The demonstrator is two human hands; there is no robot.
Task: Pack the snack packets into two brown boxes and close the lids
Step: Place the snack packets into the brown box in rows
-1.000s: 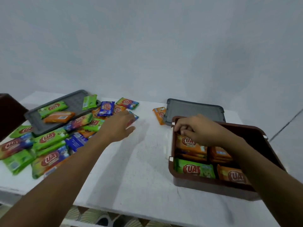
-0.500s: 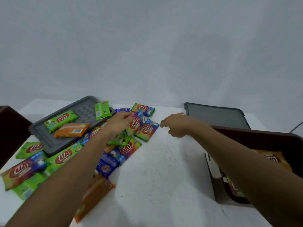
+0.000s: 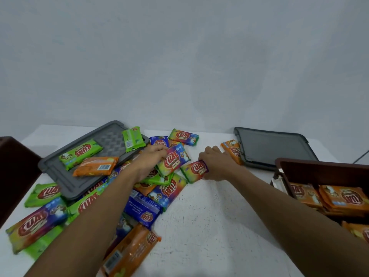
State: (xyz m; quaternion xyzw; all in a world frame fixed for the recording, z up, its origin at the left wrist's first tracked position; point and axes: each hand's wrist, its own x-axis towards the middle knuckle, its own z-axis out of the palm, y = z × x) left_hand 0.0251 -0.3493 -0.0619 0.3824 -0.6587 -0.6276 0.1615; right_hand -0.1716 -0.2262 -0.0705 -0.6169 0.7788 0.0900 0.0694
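Glossy snack packets (image 3: 143, 208) in green, blue, orange and rainbow stripes, each with a red oval logo, lie heaped on the white table (image 3: 209, 226). The left hand (image 3: 150, 163) curls its fingers (image 3: 158, 149) over the top edge of a large rainbow packet (image 3: 174, 161), and just beside it the right hand (image 3: 218, 166) pinches the end of a small rainbow packet (image 3: 194, 171). The open brown box (image 3: 323, 169) at right holds orange packets (image 3: 343, 198) in rows, with a grey lid (image 3: 273, 148) lying flat behind it.

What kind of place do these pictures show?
Probably a plain indoor packing spot: a white table against a bare pale wall, loose snack packets heaped on it, and an open brown box with a grey lid nearby.
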